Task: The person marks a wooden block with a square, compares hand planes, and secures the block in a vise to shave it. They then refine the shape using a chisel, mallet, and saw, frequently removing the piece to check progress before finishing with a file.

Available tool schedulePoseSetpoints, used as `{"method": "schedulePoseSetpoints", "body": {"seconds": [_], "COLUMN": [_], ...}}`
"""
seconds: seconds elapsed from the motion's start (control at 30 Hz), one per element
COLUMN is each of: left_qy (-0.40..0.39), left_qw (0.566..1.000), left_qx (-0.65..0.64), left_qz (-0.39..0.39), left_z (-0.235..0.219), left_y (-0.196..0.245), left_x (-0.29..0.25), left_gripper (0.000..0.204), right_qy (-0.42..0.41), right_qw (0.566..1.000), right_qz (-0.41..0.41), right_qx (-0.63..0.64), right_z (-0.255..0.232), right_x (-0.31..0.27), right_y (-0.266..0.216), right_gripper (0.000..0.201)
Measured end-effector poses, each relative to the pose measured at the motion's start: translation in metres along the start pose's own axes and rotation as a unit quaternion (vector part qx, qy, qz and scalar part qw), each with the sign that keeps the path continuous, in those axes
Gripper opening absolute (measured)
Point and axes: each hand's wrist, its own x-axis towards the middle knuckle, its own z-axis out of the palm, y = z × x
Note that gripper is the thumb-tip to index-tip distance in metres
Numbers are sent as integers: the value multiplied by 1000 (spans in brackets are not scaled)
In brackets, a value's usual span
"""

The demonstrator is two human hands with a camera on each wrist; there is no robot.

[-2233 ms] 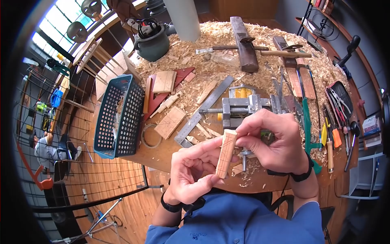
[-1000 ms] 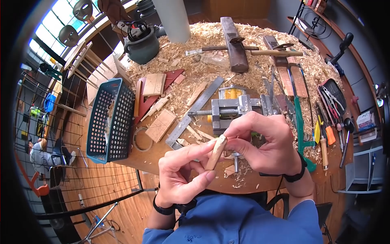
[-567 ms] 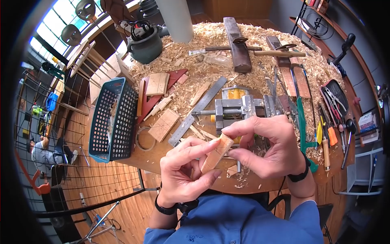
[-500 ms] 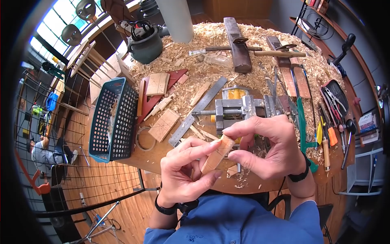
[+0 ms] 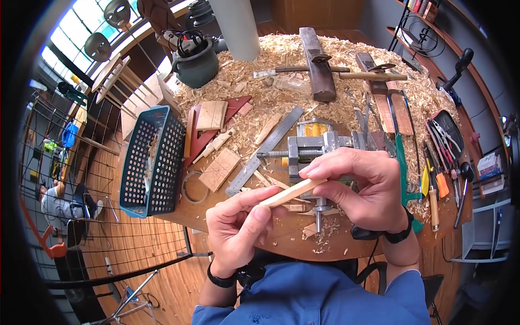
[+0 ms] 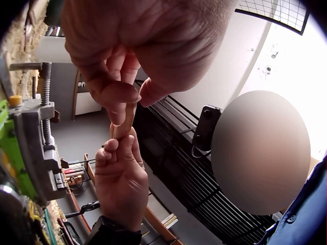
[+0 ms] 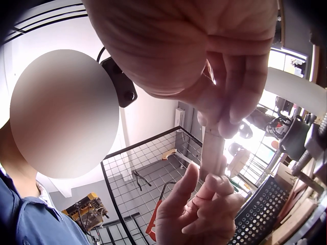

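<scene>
A small pale wood block is held between both hands over the front of the workbench, with a narrow side turned up in the head view. At its left end the thumb and fingers of my left hand pinch it. My right hand pinches the opposite end between thumb and index finger. The left wrist view shows the wood block spanning the two sets of fingertips. A broad face of the block shows in the right wrist view. Just beyond the hands stands a metal vise, partly hidden by the right hand.
A perforated basket stands at the left edge. Near it lie a marked wood piece, a tape ring and a steel square. Wooden planes rest among shavings at the back. A green-handled saw and hand tools lie right.
The wood block has turned from showing its lined broad face to showing a narrow side, lying more level. The right thumb, briefly off it half a second ago, pinches its end again.
</scene>
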Motion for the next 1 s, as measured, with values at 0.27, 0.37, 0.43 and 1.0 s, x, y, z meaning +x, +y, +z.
{"method": "schedulePoseSetpoints", "body": {"seconds": [0.27,0.37,0.43,1.0], "left_qy": [25,12,7,26], "left_qw": [995,996,997,944], "left_qx": [35,23,11,196], "left_qz": [92,83,76,266], "left_z": [-1,-6,-6,-16], "left_y": [-10,-10,-11,-20], "left_x": [1,0,1,6], "left_gripper": [40,39,36,23], "right_qy": [-6,59,75,-22], "right_qw": [1000,981,974,999], "right_qz": [-26,86,125,24], "right_qx": [4,161,173,11], "right_z": [3,12,12,2], "right_x": [1,-1,0,-2], "right_y": [-3,-13,-17,-6], "right_gripper": [18,21,26,39]}}
